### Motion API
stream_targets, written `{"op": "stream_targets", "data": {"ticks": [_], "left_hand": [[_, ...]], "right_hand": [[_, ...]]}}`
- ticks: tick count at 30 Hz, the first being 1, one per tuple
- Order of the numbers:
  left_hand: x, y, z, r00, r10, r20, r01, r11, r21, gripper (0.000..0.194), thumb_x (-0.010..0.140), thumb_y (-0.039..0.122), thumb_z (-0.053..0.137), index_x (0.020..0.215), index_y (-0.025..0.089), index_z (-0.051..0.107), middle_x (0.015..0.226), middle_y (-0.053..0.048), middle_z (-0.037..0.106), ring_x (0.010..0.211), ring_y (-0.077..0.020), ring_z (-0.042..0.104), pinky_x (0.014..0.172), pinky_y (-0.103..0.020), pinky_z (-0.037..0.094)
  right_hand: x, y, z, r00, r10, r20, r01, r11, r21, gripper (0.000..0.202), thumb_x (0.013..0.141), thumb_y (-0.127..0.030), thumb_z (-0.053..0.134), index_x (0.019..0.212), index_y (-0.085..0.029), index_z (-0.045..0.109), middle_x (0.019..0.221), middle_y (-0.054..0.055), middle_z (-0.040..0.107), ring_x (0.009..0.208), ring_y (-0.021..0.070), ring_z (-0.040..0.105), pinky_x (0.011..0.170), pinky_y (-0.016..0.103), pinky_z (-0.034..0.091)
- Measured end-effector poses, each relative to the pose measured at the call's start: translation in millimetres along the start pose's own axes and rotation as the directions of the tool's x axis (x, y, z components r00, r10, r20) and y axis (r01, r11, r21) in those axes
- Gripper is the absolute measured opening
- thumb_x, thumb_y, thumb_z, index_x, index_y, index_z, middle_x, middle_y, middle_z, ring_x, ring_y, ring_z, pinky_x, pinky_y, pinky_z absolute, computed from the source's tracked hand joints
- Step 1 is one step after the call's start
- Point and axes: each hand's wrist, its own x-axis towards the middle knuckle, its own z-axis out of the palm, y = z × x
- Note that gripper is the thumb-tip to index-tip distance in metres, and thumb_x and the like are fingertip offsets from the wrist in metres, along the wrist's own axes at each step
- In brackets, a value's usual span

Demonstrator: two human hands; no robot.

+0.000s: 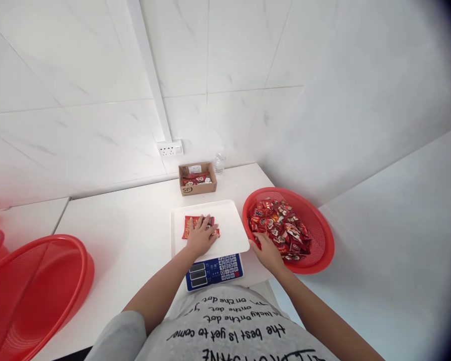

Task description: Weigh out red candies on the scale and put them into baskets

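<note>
My left hand (203, 237) lies palm down with fingers spread on red printed packets (188, 228), covering part of them. Those packets rest on the white tray (231, 220) of a digital scale with a blue keypad panel (212, 271). At the near left side of a round red plastic basket (325, 238), my right hand (267, 251) is closed over the rim; its fingertips are partly hidden inside. Many shiny red snack packets (276, 225) fill the basket.
A small cardboard box (198, 188) holding red packets stands behind the scale, beside a clear plastic container (218, 161). Large red baskets (75, 260) stand on the left of the white table (128, 225). A power socket (170, 148) is on the tiled wall.
</note>
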Motion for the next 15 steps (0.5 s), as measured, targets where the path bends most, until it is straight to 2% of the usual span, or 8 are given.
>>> {"op": "stream_targets", "data": {"ticks": [3,5,8,9,10,12,14,15], "left_hand": [[9.4,8.6,-2.2,0.982,-0.190,-0.018,0.188,0.980,-0.071,0.049,0.091,0.047,0.031,0.137,0.032,0.038,0.150,-0.007,0.027,0.138,-0.0315,0.018,0.107,-0.061,0.013],[11.6,0.9,-11.8,0.969,-0.247,-0.022,0.242,0.961,-0.134,0.055,0.090,0.050,0.031,0.141,0.029,0.031,0.152,-0.009,0.023,0.139,-0.0308,0.014,0.108,-0.058,0.015],[-2.4,-41.3,-36.2,0.934,-0.350,-0.078,0.337,0.931,-0.141,0.058,0.090,0.050,0.030,0.142,0.025,0.030,0.152,-0.010,0.020,0.140,-0.0297,0.010,0.109,-0.056,0.013],[-14.1,-62.4,-45.4,0.894,-0.431,-0.120,0.419,0.901,-0.115,0.058,0.090,0.049,0.030,0.142,0.023,0.030,0.152,-0.012,0.019,0.140,-0.0305,0.009,0.109,-0.056,0.013],[-29.8,-85.3,-54.3,0.837,-0.524,-0.160,0.517,0.852,-0.084,0.059,0.090,0.047,0.030,0.141,0.020,0.031,0.152,-0.015,0.020,0.140,-0.0318,0.010,0.108,-0.057,0.014],[-71.3,-131.5,-69.2,0.688,-0.693,-0.215,0.707,0.707,-0.019,0.062,0.089,0.046,0.028,0.141,0.012,0.030,0.149,-0.022,0.021,0.139,-0.0359,0.012,0.105,-0.060,0.017],[-119.6,-170.4,-77.7,0.522,-0.830,-0.199,0.851,0.523,0.049,0.069,0.088,0.051,0.026,0.142,0.009,0.026,0.147,-0.027,0.021,0.137,-0.0418,0.014,0.100,-0.065,0.020],[-142.8,-185.2,-79.0,0.405,-0.895,-0.185,0.914,0.400,0.068,0.071,0.087,0.054,0.024,0.142,0.009,0.026,0.146,-0.029,0.022,0.135,-0.0442,0.017,0.098,-0.066,0.023]], "right_hand": [[-0.3,-5.7,-1.2,0.999,0.025,0.034,-0.024,0.999,-0.028,0.046,0.088,-0.042,0.036,0.120,-0.015,0.054,0.124,0.014,0.055,0.115,0.0258,0.050,0.095,0.039,0.040],[-0.6,-7.3,-2.2,0.998,0.037,0.047,-0.035,0.999,-0.034,0.047,0.088,-0.043,0.035,0.121,-0.015,0.053,0.125,0.014,0.055,0.115,0.0258,0.050,0.095,0.039,0.040],[-1.3,-6.5,-2.0,0.999,0.028,0.037,-0.027,0.999,-0.040,0.046,0.088,-0.043,0.035,0.121,-0.016,0.053,0.125,0.013,0.055,0.114,0.0248,0.050,0.094,0.038,0.040],[-1.6,-6.0,-1.7,0.999,0.027,0.032,-0.025,0.999,-0.044,0.046,0.088,-0.043,0.035,0.121,-0.016,0.053,0.126,0.013,0.055,0.114,0.0247,0.051,0.094,0.037,0.041],[-1.9,-5.6,-1.2,0.999,0.027,0.029,-0.025,0.999,-0.047,0.046,0.088,-0.043,0.034,0.121,-0.017,0.053,0.126,0.013,0.054,0.114,0.0247,0.051,0.093,0.037,0.041],[-2.5,-5.4,-0.8,0.999,0.032,0.031,-0.030,0.998,-0.053,0.047,0.089,-0.044,0.033,0.123,-0.017,0.052,0.126,0.013,0.054,0.114,0.0250,0.051,0.092,0.038,0.041],[-3.1,-6.2,-1.0,0.998,0.042,0.043,-0.040,0.997,-0.060,0.048,0.089,-0.045,0.032,0.124,-0.017,0.051,0.126,0.012,0.054,0.114,0.0252,0.051,0.091,0.038,0.042],[-3.4,-6.8,-1.4,0.998,0.049,0.051,-0.045,0.997,-0.066,0.049,0.089,-0.045,0.031,0.124,-0.017,0.050,0.126,0.012,0.054,0.115,0.0253,0.050,0.090,0.038,0.042]]}}
